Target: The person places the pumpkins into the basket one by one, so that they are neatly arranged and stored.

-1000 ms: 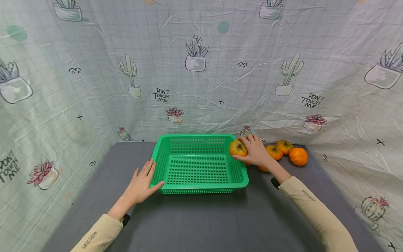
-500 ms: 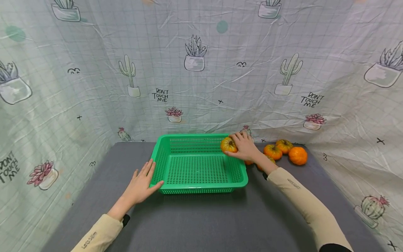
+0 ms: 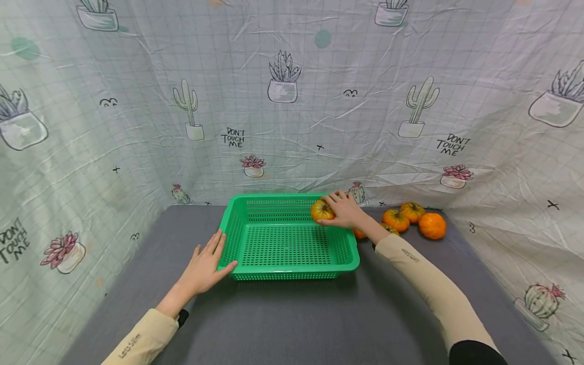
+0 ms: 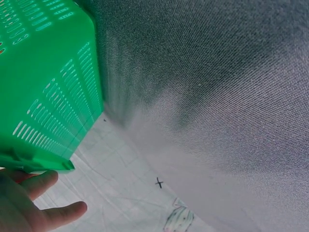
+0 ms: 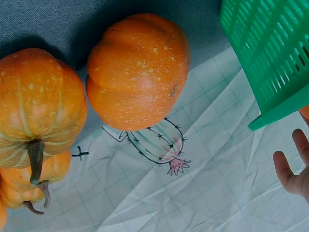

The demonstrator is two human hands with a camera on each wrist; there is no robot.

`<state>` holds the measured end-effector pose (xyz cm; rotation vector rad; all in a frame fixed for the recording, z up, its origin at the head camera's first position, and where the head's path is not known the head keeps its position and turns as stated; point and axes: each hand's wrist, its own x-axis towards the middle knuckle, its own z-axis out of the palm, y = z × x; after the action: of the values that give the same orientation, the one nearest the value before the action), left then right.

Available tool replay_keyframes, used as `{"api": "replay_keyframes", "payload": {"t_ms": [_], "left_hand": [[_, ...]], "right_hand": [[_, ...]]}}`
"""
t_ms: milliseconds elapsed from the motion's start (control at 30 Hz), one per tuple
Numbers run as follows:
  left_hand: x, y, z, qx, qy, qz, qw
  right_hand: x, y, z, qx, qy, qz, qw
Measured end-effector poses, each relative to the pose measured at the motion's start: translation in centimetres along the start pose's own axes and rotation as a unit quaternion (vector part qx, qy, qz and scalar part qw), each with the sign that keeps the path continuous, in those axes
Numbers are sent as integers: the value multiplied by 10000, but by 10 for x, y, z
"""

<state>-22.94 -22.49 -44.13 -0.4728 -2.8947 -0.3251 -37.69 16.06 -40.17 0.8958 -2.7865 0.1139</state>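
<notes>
Our right hand (image 3: 344, 210) gripped a small pumpkin (image 3: 321, 210) over the basket's (image 3: 287, 238) far right corner, seemingly just inside its rim, while our left hand (image 3: 204, 267) lay flat against the near left corner.

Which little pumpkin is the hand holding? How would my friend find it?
Find the green basket on the grey table. At its far right corner, the right hand grips one pumpkin over the rim. It alone is held; the other pumpkins sit on the table, right of the basket.
</notes>
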Motion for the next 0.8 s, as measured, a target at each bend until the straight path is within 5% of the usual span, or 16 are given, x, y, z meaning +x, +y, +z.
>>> {"api": "replay_keyframes", "payload": {"t_ms": [800], "left_hand": [[0,1,-3,-80,-60,19,9999]], "right_hand": [[10,1,15,-747,-486,-346,9954]]}}
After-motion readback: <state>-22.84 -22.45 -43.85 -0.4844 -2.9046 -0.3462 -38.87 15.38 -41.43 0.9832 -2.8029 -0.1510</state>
